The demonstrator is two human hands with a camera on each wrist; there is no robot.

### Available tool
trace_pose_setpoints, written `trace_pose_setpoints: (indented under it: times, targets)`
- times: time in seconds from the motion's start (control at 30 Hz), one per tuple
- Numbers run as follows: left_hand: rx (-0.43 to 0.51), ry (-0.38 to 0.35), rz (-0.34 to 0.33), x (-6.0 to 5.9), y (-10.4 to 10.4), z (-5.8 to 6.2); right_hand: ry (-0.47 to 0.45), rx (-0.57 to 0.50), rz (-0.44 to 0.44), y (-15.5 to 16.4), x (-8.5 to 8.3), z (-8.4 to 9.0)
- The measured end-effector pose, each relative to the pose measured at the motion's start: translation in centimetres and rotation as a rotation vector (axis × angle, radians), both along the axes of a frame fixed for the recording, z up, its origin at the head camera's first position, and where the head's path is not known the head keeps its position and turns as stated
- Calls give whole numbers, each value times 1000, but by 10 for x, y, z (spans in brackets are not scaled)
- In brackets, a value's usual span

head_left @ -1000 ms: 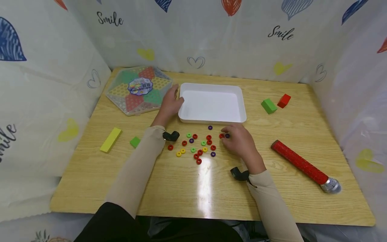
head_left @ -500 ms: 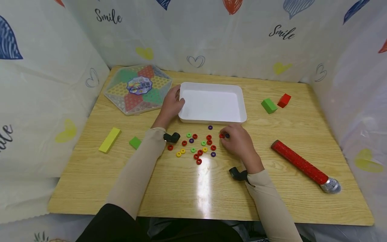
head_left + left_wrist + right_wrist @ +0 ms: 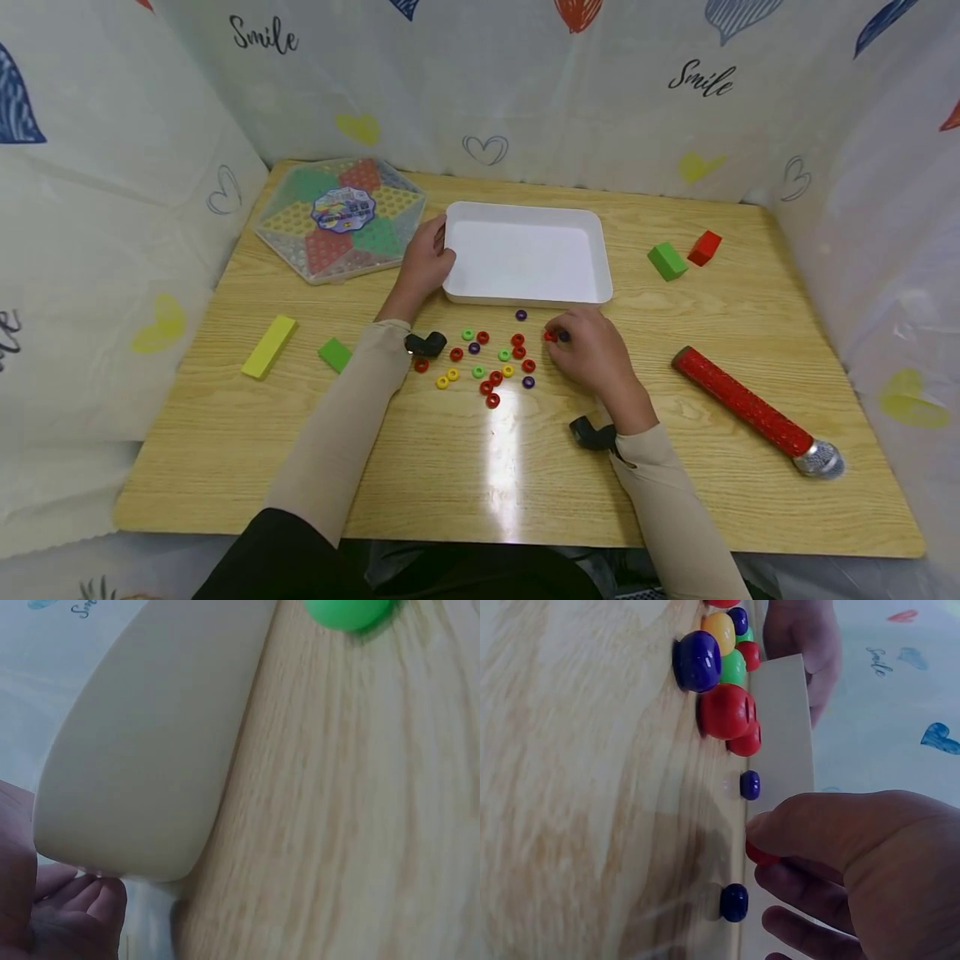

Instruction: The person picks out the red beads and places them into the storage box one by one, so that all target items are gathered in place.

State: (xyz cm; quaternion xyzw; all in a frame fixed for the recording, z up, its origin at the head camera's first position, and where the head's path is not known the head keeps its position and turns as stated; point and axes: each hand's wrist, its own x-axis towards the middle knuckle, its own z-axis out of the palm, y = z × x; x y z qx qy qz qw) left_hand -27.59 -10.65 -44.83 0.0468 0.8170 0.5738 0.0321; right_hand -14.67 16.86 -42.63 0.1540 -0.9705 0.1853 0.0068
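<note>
- We saw a white tray (image 3: 525, 293) lying in the middle of the wooden table (image 3: 450, 475), toward its far side; nothing showed inside it.
- To the tray's left lay a hexagonal game box (image 3: 341, 218) with a clear lid, its coloured sections closed in beneath.
- Our left hand (image 3: 426, 260) rested against the tray's left wall, fingers curled round the near-left corner; in the left wrist view the fingertips (image 3: 82, 900) touched the wall's underside.
- Our right hand (image 3: 592, 350) lay on the table just near of the tray, thumb and forefinger pinching a red bead (image 3: 759, 855) low against the wood.
- A dark purple bead (image 3: 733, 902) sat just beside those fingers, untouched.
- The loose beads (image 3: 487, 362), red, green, yellow and purple, were scattered on the table between our two wrists, near of the tray.
- One purple bead (image 3: 521, 315) lay apart, close to the tray's near wall.
- A green block (image 3: 667, 262) and a red block (image 3: 704, 248) stood to the tray's right.
</note>
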Motion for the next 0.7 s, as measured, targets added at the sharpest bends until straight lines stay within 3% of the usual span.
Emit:
trace_pose_setpoints:
  times: [0.17, 0.4, 0.7]
  targets:
    - [-30, -4, 6, 1, -1, -5, -3, 6, 1, 4, 3, 10]
    - [2, -21, 14, 4, -10, -7, 9, -72, 8, 12, 3, 34]
    - [15, -25, -11, 4, -6, -4, -5, -88, -10, 35, -16, 58]
